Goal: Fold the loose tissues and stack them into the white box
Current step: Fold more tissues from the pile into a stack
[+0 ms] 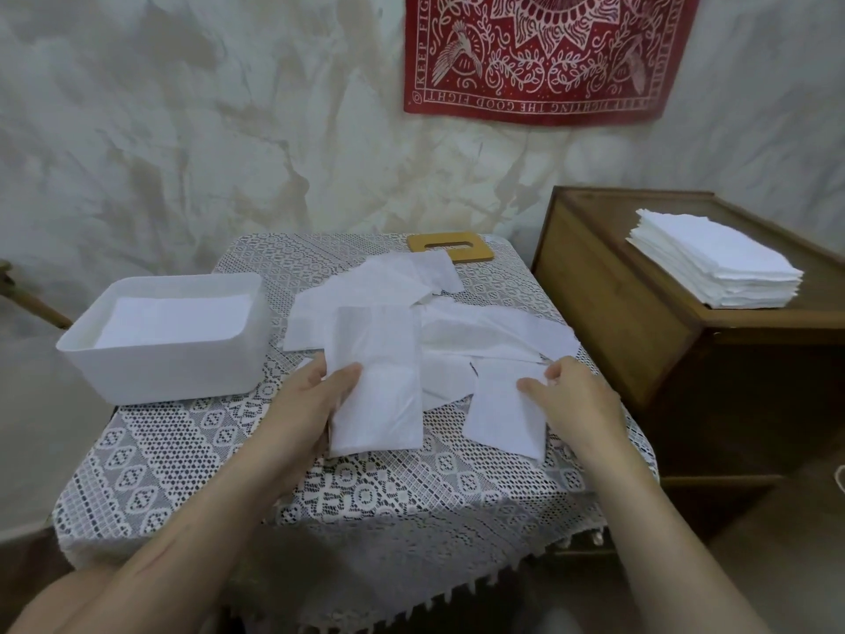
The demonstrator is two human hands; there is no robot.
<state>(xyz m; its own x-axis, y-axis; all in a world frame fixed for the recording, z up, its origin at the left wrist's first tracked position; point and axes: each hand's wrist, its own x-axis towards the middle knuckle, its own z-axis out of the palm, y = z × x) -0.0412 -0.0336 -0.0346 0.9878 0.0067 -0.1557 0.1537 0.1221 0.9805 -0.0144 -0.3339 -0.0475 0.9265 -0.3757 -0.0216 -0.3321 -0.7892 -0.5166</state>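
A white box [155, 372] stands on the left of the lace-covered table [192, 455], with folded tissues lying flat inside it. Loose white tissues [484, 331] are spread over the middle of the table. My left hand [311, 404] holds a long folded tissue [377, 386] by its left edge, thumb on top. To the right, my right hand [576, 400] pinches the upper right edge of a smaller tissue [503, 418] that lies on the cloth.
A wooden box lid with a slot [450, 249] lies at the table's far edge. To the right stands a brown wooden cabinet [640, 322] with a stack of flat tissues [713, 263] on top. A red bandana [548, 52] hangs on the wall.
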